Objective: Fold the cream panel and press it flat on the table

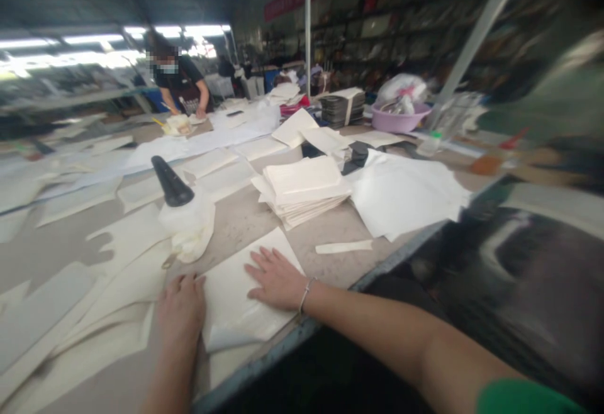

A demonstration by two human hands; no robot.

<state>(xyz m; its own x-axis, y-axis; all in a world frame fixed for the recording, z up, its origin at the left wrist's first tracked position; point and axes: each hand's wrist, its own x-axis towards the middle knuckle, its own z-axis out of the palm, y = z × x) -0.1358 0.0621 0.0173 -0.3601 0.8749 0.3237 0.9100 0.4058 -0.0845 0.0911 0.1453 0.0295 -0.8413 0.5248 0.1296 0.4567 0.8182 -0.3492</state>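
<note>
I judge the work in hand to be pressing a sheet [236, 304] flat on the counter [245, 219], near its front edge. To do it well, I would bear down with whole palms, not fingertips, and stroke from the middle out toward 12 and 6 o'clock, so no crease gets trapped. The corner at 6 o'clock curls up over the counter's edge and wants the most care.

My left hand [182, 310] lies palm down on the sheet's 9 o'clock edge. My right hand [276, 282] lies on its 2 o'clock part. Both sets of fingers [262, 258] are released and spread flat, grasping nothing. The sheet runs under both palms, and its bare middle shows between them.

From the left hand, a black-capped bottle [172, 184] wrapped in cloth stands at 12 o'clock, near. From the right hand, a stack [302, 190] of similar sheets sits at 1 o'clock and a loose strip [343, 247] at 2 o'clock, both apart from the fingers.
</note>
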